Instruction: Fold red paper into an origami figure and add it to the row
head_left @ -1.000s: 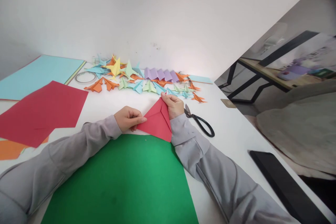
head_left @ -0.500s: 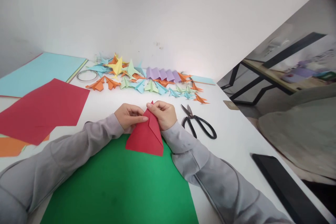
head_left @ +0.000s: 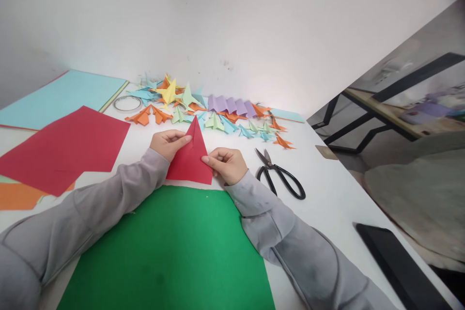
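Apparently for steadiness, left hand (head_left: 169,144) and right hand (head_left: 227,162) pinch folded red paper (head_left: 189,162) by opposite edges between fingers; scissors (head_left: 269,166) right of paper, likely parked within reach.

Black-handled scissors (head_left: 270,166) lie with parted blades on the white table (head_left: 323,203). Nearer, a flat black slab (head_left: 395,264) lies along its right side. A thin ring (head_left: 123,110) rests toward the marked wall (head_left: 203,19). Beyond stand a black-framed desk (head_left: 381,110) and greyish fabric (head_left: 417,184), both blurred.
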### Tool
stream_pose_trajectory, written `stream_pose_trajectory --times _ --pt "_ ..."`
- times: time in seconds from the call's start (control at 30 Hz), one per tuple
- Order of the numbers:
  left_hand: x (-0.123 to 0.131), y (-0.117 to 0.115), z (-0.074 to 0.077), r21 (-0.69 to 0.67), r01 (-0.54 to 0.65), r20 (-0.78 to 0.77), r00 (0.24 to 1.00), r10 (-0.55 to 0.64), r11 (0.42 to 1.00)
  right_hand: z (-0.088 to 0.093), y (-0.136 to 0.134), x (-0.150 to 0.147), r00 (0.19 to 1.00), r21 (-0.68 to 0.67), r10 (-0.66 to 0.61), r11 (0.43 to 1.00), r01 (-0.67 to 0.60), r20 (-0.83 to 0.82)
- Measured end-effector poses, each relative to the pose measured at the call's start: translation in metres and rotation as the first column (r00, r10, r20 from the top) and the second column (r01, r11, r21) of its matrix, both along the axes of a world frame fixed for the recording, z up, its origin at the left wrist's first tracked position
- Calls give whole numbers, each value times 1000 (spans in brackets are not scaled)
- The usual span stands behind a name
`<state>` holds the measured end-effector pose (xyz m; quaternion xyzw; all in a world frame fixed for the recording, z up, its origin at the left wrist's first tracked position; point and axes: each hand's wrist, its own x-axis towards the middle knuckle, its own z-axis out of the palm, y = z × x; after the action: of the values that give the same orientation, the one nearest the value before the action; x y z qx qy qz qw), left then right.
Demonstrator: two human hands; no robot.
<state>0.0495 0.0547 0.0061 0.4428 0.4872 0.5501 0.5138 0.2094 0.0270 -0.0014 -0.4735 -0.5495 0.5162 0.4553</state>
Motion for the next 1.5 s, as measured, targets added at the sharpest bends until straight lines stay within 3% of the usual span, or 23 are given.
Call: stream_pose_trajectory --times 0.23,0.3,0.37,0.43,0.53,0.6,0.63,0.7,0.77,0.83,1.03,1.2,1.37,1.5 --pt "-3 4 -3 34 -7 17 1000 6 999 -9 6 2 998 -4 -53 999 53 -46" --pt "-3 3 -2 112 31 -24 999 -29 993 -11 7 2 995 78 -93 992 96 -41" --pt "-3 1 3 274 83 -128 991 -49 958 -9 7 3 988 252 -153 956 153 -20" --pt "-4 -1 11 502 160 -276 961 -18 850 -4 4 3 973 494 -229 849 187 27" --pt "-9 0 19 781 361 -479 870 118 510 3 1 6 907 792 -394 596 129 149" --pt "-13 4 17 815 490 -567 786 246 311 2 1 8 861 861 -438 509 -1 259" --pt "-16 6 13 804 544 -595 737 322 240 -1 2 9 836 871 -441 484 -84 326" --pt "-20 10 0 742 646 -653 635 413 181 -10 6 12 791 859 -419 449 -246 446" --pt "-23 11 -14 663 715 -714 516 474 221 -19 10 14 742 829 -410 432 -355 531" --pt "-25 10 -24 594 777 -762 462 454 206 -26 13 15 719 799 -384 440 -410 580" --pt "-27 3 -33 570 736 -816 456 355 365 -25 7 16 695 745 -339 508 -432 634" --pt "-29 6 -34 553 691 -831 494 255 465 -25 5 17 715 740 -350 578 -344 606" --pt "-30 8 -34 553 683 -831 495 255 476 -30 8 21 748 704 -314 655 -275 585" --pt "-29 5 -33 566 630 -822 480 307 532 -33 11 22 764 678 -286 689 -256 579"
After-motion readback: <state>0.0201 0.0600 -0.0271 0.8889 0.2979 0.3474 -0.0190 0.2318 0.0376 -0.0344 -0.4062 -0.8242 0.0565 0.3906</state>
